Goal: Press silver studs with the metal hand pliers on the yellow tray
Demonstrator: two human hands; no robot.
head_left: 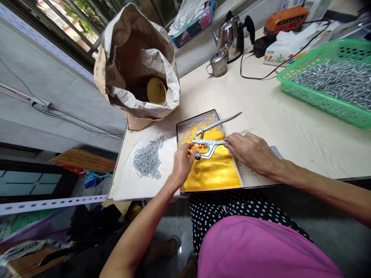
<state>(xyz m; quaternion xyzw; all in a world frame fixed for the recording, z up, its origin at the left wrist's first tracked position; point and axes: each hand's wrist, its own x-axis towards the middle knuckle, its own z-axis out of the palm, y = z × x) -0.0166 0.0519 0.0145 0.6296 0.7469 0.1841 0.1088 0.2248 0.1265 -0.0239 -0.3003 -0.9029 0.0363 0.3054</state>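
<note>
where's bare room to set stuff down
The widest bare stretch of table lies between the right hand, the green basket and the metal cup. A smaller patch sits at the near-left corner, bordered by the pile of small metal pieces. Crowded: the yellow tray under the left hand and pliers, and around the kettle.

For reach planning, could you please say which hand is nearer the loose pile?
Left: the left hand is right of the pile; the right hand is farther right, holding pliers.
</note>
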